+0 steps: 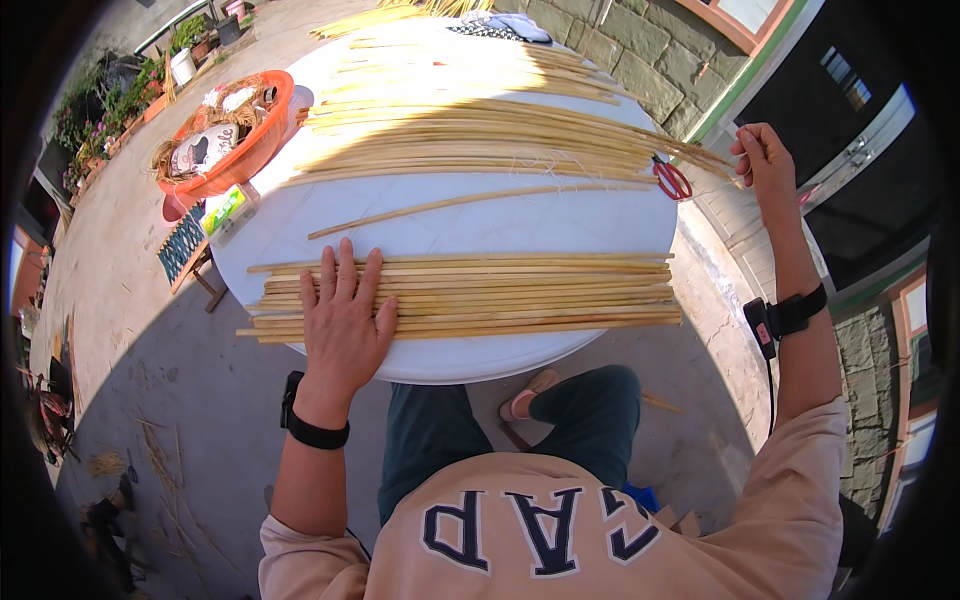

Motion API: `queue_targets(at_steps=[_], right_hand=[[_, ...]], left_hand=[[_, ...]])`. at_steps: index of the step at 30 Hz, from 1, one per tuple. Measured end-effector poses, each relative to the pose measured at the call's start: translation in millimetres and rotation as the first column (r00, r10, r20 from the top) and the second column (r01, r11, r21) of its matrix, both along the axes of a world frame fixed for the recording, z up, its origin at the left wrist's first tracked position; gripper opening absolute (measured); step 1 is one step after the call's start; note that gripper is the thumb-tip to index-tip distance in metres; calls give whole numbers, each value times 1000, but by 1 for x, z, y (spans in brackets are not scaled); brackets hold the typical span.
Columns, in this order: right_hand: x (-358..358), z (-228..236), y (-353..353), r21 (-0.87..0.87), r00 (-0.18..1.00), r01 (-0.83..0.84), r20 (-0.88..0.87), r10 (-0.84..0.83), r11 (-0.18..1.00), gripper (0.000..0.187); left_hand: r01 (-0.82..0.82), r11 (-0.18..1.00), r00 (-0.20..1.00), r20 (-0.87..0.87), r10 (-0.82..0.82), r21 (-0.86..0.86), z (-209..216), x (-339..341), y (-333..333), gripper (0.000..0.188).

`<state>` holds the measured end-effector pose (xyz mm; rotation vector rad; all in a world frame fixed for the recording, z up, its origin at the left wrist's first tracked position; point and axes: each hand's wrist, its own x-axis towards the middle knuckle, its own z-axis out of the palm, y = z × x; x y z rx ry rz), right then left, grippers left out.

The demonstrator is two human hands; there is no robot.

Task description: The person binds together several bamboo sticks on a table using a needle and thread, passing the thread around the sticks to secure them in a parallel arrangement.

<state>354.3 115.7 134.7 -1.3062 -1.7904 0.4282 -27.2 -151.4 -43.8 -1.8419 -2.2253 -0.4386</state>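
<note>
My left hand lies flat, fingers spread, on a row of pale yellow straw stalks set side by side along the table's near edge. Out past the table's right edge, my right hand is raised with its fingers closed at the tips of long stalks that reach over the edge from the far layer. It appears to pinch one of their ends; the exact grip is too small to make out. Between the two layers a single stalk lies slanted on the white round table.
Red-handled scissors rest at the table's right edge, near tangled white thread. An orange basin with a bag and fibres stands at left, by a green-and-white box. Cloth lies at the far edge.
</note>
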Motion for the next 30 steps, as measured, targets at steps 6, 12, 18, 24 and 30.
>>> queue_targets(at_steps=[6,12,18,24,30], right_hand=[[-110,-51,-31,-178,605,-727,292,741,664,8],[-173,-128,-55,-332,413,-771,389,823,544,15],[-176,-140,-47,-308,361,-763,526,770,568,12],[-181,-143,-61,-84,395,-772,714,578,630,11],[-183,-140,-66,116,438,-786,796,416,607,12]], left_hand=[[0,1000,1000,29,0,-1,0,0,0,53],[5,1000,1000,19,-5,6,0,0,0,52],[13,1000,999,38,-14,26,1,0,0,51],[23,999,999,36,-25,45,1,0,0,48],[30,998,998,50,-33,48,1,-1,0,47]])
